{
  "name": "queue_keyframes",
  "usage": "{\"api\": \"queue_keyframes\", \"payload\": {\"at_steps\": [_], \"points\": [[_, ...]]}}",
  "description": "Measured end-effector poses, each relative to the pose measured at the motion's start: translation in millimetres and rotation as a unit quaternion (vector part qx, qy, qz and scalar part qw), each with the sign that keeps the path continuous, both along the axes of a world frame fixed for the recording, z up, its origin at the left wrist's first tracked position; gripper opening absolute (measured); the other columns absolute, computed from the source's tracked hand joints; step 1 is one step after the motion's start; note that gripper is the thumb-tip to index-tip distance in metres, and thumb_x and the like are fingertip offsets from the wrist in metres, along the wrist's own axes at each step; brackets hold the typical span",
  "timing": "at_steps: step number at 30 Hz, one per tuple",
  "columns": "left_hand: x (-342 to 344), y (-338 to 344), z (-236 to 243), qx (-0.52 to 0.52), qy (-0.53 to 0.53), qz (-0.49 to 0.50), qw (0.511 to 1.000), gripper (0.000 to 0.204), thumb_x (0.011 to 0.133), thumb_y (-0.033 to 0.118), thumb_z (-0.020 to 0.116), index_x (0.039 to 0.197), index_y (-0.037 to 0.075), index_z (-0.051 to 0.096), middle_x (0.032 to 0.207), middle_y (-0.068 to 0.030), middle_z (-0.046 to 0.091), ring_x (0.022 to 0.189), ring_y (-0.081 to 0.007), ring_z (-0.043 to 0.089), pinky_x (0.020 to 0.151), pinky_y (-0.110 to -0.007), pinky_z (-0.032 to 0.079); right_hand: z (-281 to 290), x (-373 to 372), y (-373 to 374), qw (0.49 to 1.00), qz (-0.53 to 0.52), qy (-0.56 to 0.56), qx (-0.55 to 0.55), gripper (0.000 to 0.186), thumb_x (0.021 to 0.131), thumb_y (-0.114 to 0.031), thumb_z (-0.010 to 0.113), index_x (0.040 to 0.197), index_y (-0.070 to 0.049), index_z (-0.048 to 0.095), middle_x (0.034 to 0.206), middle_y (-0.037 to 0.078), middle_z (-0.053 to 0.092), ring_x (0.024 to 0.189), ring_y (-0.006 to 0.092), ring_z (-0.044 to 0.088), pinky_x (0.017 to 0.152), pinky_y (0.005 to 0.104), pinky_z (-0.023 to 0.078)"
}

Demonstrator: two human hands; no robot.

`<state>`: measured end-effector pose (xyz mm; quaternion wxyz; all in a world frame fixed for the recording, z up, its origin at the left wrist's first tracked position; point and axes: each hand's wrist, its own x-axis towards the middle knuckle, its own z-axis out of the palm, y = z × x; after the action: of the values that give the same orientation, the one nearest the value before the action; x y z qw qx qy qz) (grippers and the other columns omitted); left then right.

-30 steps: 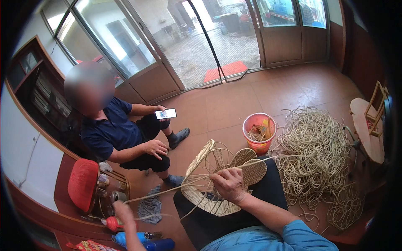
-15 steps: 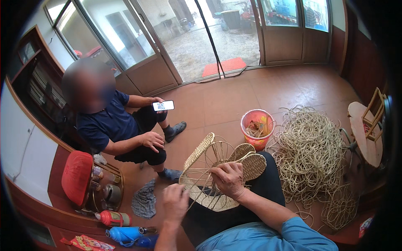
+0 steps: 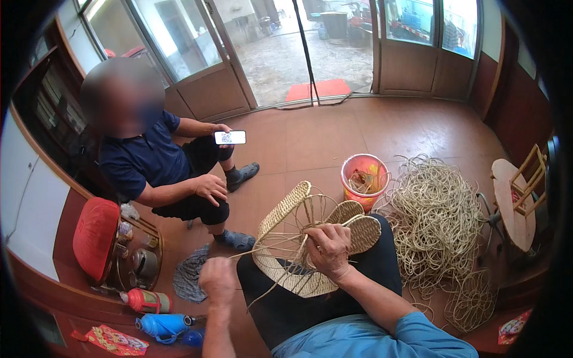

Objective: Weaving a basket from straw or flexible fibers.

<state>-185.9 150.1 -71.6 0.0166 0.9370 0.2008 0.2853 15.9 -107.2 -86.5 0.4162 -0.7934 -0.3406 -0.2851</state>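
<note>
A woven straw piece (image 3: 279, 218), with thick braided bands, rounded flat ends and open spoke-like cords, rests on my lap. My right hand (image 3: 329, 247) is closed on the gathered cords at its middle, beside two rounded woven ends (image 3: 363, 234). My left hand (image 3: 218, 279) is closed, off to the left of the piece. A straw cord (image 3: 243, 253) stretches taut from the piece to its fingers. Another loose cord end (image 3: 262, 295) hangs over my left thigh. The fingertips of my left hand are slightly blurred.
A heap of straw cord (image 3: 439, 221) lies right, next to a red bucket (image 3: 365, 192) of scraps. A seated person (image 3: 146, 158) holds a phone (image 3: 230, 137). Flasks (image 3: 164, 326), a grey cloth (image 3: 192, 274) and a round stand (image 3: 158, 250) are left; a wooden chair (image 3: 528, 185) is far right.
My left hand has moved down and left away from the woven piece, drawing a cord out straight. My right hand keeps its hold. The whole view has shifted slightly.
</note>
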Motion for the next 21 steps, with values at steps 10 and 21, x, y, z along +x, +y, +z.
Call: {"api": "queue_keyframes", "payload": {"at_steps": [10, 21], "points": [[-221, 185, -46, -0.018, 0.162, 0.441, 0.882, 0.031, 0.109, 0.030, 0.060, 0.103, 0.002, 0.072, 0.104, -0.0243, 0.076, 0.099, -0.0483, 0.074, 0.084, -0.060, 0.058, -2, 3, 5, 0.999, -0.023, 0.018, 0.013, 0.016, 0.090, -0.021, 0.081, 0.105, -0.021, 0.078, 0.098, -0.003, 0.069, 0.095, 0.0212, 0.067, 0.085, 0.0430, 0.045], [-234, 292, -37, -0.002, 0.222, 0.428, 0.876, 0.044, 0.114, 0.043, 0.053, 0.116, 0.004, 0.074, 0.111, -0.0253, 0.078, 0.104, -0.0449, 0.076, 0.088, -0.057, 0.061, -2, -3, 9, 0.998, -0.024, 0.043, 0.047, 0.016, 0.093, -0.021, 0.081, 0.107, -0.017, 0.075, 0.100, 0.001, 0.070, 0.095, 0.0239, 0.067, 0.084, 0.0433, 0.045]]}}
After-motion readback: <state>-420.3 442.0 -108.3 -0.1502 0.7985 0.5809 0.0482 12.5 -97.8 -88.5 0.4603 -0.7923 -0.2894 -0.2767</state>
